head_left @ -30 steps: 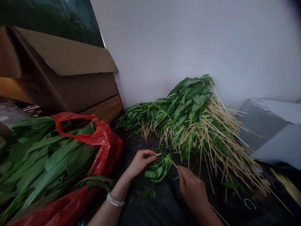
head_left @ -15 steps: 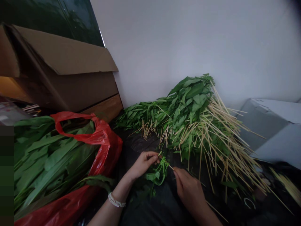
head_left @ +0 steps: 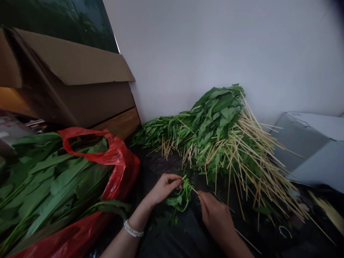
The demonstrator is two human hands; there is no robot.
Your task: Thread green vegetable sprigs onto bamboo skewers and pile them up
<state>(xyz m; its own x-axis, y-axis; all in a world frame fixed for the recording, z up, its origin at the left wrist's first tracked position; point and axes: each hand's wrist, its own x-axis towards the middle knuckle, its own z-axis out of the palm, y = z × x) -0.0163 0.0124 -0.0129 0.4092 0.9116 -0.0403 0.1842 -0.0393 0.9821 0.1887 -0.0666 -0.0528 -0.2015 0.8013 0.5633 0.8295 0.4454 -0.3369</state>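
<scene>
My right hand [head_left: 216, 209] pinches a thin bamboo skewer [head_left: 194, 190] that points up and left. Green stems with leaves [head_left: 182, 199] are threaded on its far end, folded into loops, with the leaves hanging below. My left hand [head_left: 167, 188], wearing a beaded bracelet on the wrist, pinches the stem ends between thumb and forefinger, at the skewer's tip. The tip itself is partly hidden by the greens and fingers. Beyond both hands lies a big pile of skewered leafy greens [head_left: 221, 113], their bare bamboo skewers [head_left: 249, 154] fanning out to the right.
A red plastic bag [head_left: 122, 166] full of loose leafy stems [head_left: 56, 182] lies at the left. Behind it stands an open cardboard box [head_left: 80, 64]. A white box [head_left: 317, 150] is at the right, near more bare skewers [head_left: 326, 211]. Black sheeting [head_left: 172, 243] covers the surface.
My left fingers have shifted very slightly on the stems at the skewer's tip. My right hand and the skewer stay almost in place.
</scene>
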